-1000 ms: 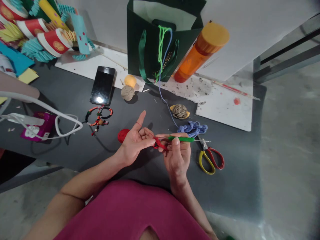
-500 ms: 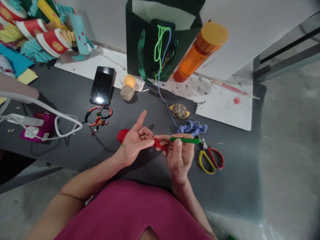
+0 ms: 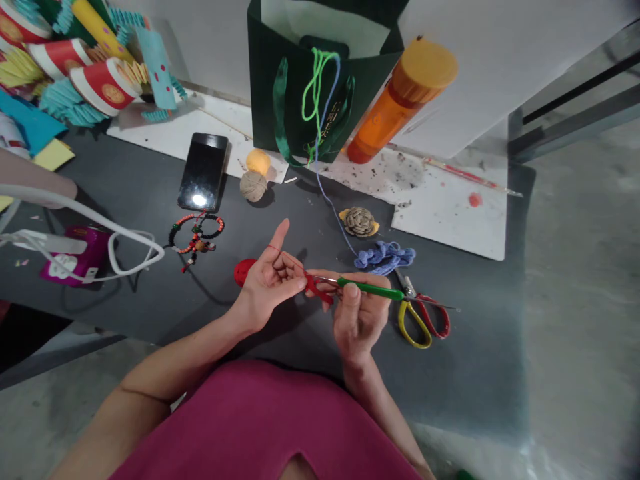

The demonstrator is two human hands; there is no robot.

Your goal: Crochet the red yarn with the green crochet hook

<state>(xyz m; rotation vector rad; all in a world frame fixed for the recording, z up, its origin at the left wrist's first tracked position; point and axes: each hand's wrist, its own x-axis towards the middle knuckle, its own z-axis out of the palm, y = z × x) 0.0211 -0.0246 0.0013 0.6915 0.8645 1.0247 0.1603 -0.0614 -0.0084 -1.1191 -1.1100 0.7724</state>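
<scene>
My left hand point(image 3: 267, 287) pinches a small red crochet piece point(image 3: 319, 289) between thumb and fingers, its index finger stretched up with red yarn round it. A red yarn ball point(image 3: 245, 272) lies beside that hand, partly covered by it. In my right hand point(image 3: 361, 310) is a crochet hook with a green handle point(image 3: 373, 288); its metal tip reaches the red piece, and a thin metal end sticks out to the right. Just beyond my right hand sits a blue crocheted piece point(image 3: 385, 257). Scissors with yellow and red handles point(image 3: 417, 313) lie to its right.
Behind the hands are a crocheted flower point(image 3: 359, 221), two small yarn balls point(image 3: 253, 186), a phone point(image 3: 203, 171) and a bead bracelet point(image 3: 196, 237). A dark green paper bag point(image 3: 265, 87) and an orange bottle point(image 3: 383, 120) stand at the back. White cables point(image 3: 120, 223) cross the left side.
The crochet hook has tilted, its rear end swinging lower and to the right. My left hand has hardly moved and keeps its pinch on the red crochet piece.
</scene>
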